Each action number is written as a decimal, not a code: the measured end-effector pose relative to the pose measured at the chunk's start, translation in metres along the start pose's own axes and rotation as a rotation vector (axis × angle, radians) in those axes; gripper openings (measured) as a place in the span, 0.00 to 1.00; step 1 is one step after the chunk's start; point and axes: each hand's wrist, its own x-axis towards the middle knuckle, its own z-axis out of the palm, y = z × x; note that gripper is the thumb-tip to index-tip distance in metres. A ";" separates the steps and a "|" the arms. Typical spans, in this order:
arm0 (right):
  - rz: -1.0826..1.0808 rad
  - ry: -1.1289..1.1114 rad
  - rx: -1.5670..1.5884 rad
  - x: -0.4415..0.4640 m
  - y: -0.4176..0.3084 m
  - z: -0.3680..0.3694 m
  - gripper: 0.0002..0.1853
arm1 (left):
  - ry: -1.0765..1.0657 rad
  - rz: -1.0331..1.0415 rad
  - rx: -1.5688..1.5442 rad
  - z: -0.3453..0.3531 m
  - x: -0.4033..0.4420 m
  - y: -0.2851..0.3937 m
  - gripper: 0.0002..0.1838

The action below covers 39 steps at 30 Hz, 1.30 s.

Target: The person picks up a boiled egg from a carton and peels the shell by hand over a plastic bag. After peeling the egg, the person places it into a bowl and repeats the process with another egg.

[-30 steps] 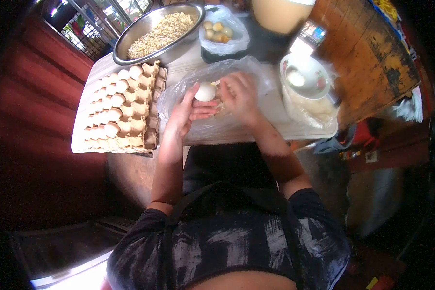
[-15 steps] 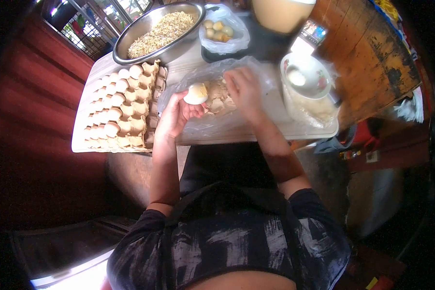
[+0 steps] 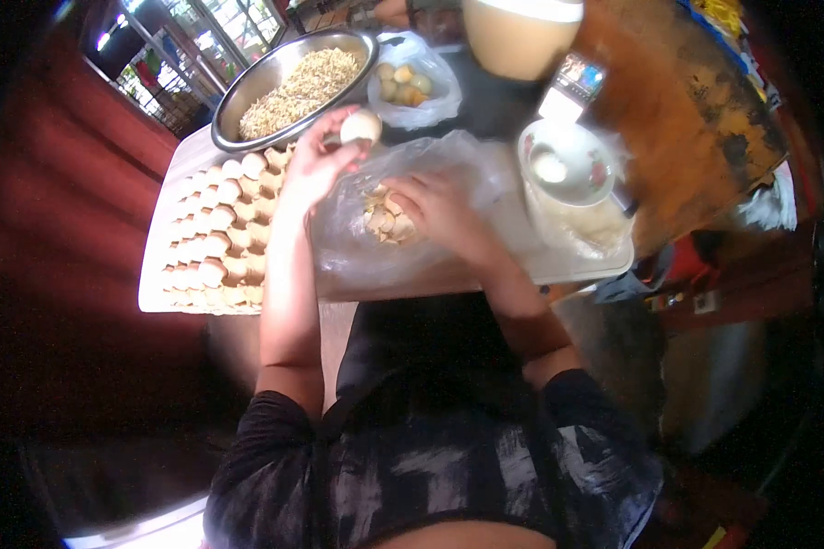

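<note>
A partly peeled egg (image 3: 361, 127) is in my left hand (image 3: 316, 165), gripped between thumb and fingers near the steel basin's front rim. The egg looks pale with a white patch. My right hand (image 3: 438, 206) reaches over a small heap of broken eggshells (image 3: 389, 224), its curled fingers touching the heap; whether a piece is pinched in them is hidden. Under the shells a clear plastic bag (image 3: 339, 238) lies spread on the table. To the left, a carton tray (image 3: 238, 238) holds several eggs in rows.
Behind stand a steel basin (image 3: 368, 55) of grain-like bits and a white plastic bag (image 3: 435, 112) with several eggs. A large tan container (image 3: 522, 37) is at the back. At right, a flowered bowl (image 3: 595, 174) holding a white egg (image 3: 549, 167) rests near a phone-like device (image 3: 575, 82).
My left hand has lifted the egg up and away toward the basin. My right hand has moved down and left onto the eggshells. The view has shifted slightly.
</note>
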 end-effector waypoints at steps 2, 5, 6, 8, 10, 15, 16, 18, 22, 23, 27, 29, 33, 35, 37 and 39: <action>0.002 0.008 -0.068 -0.001 0.000 -0.005 0.16 | 0.048 0.083 0.112 0.005 0.041 -0.006 0.28; -0.001 0.034 -0.074 -0.001 -0.003 -0.012 0.18 | 0.050 0.216 0.488 0.017 0.104 -0.014 0.26; -0.040 0.046 -0.041 -0.003 0.003 -0.008 0.19 | 0.114 0.345 0.577 0.018 0.135 -0.041 0.22; -0.080 0.064 -0.019 -0.006 0.012 -0.001 0.20 | 0.125 0.338 0.761 0.032 0.162 -0.049 0.20; -0.126 0.000 -0.010 -0.006 0.017 0.003 0.23 | 0.136 0.258 0.876 0.039 0.192 -0.076 0.20; -0.172 -0.015 -0.130 -0.004 0.021 0.003 0.22 | 0.012 0.152 1.104 0.040 0.222 -0.133 0.28; -0.175 0.004 -0.147 -0.003 0.021 0.003 0.20 | 0.053 0.186 1.069 0.037 0.223 -0.138 0.30; -0.173 0.058 -0.158 -0.002 0.020 0.002 0.19 | 0.064 0.416 1.118 0.028 0.221 -0.144 0.26; -0.124 0.123 -0.223 0.000 0.005 -0.005 0.18 | -0.104 0.110 0.936 0.028 0.123 -0.029 0.22; -0.152 0.099 -0.184 -0.001 0.003 -0.004 0.18 | -0.045 0.207 1.006 0.016 0.105 -0.033 0.21; -0.041 0.199 -0.240 0.002 -0.002 -0.004 0.18 | 0.354 -0.147 1.287 -0.042 0.008 0.030 0.25; -0.035 0.231 -0.264 0.001 -0.002 0.000 0.15 | 0.702 -0.221 1.311 -0.098 -0.039 0.008 0.29; 0.090 0.025 -0.174 -0.003 -0.007 -0.014 0.11 | 0.619 -0.629 1.348 -0.149 -0.127 -0.008 0.33; 0.102 0.072 -0.065 -0.001 -0.009 -0.015 0.07 | 0.495 -0.632 1.448 -0.142 -0.150 -0.015 0.32; 0.064 0.147 -0.074 0.002 -0.007 -0.012 0.06 | 0.566 -0.473 1.626 -0.139 -0.168 -0.032 0.29; 0.016 0.216 -0.074 0.001 -0.005 -0.010 0.05 | 0.549 -0.465 1.535 -0.151 -0.171 -0.042 0.29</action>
